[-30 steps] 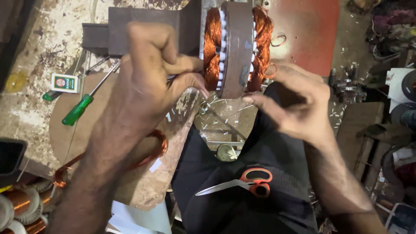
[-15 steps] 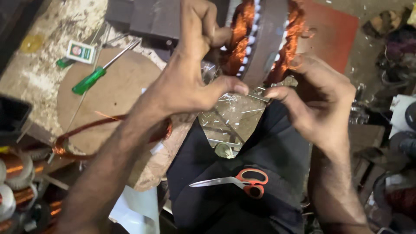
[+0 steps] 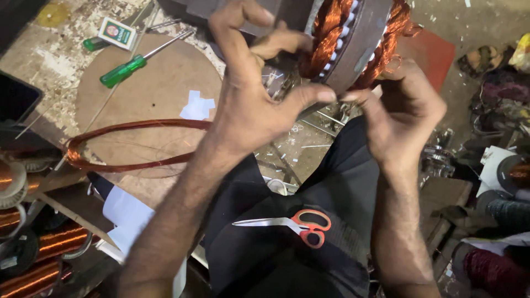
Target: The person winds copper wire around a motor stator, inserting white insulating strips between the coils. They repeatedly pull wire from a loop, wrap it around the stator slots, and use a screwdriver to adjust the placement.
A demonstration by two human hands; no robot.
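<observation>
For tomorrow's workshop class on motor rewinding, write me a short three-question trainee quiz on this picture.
1. True or false: the scissors lie on the person's lap.
2. What does the right hand touch?
A. motor stator
B. screwdriver
C. scissors
3. What colour is the screwdriver handle?

Key
1. True.
2. A: both it and the left hand are at the copper-wound stator.
3. Green.
</observation>
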